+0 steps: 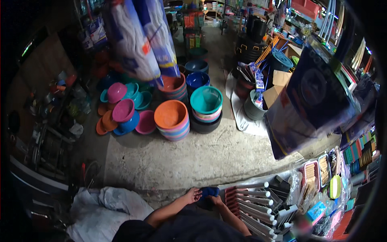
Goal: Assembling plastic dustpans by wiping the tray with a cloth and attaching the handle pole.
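Low in the view, in front of my body, my right hand [215,200] grips a small dark blue bundle that looks like cloth [209,191]. My left hand [194,195] is just left of the bundle, its fingers loosely bent and apart, with nothing visible in it. Both forearms come up from the lower edge. Right beside my right arm lies a row of white-tipped sticks or handles [252,201]. What the bundle is exactly cannot be made out.
Stacked basins stand ahead, with an orange one [171,114] and a teal one [206,100] on top. Packaged mops [141,44] and a large blue package [310,97] hang close overhead. White sheeting [109,211] lies at left; packed goods [318,209] crowd the right.
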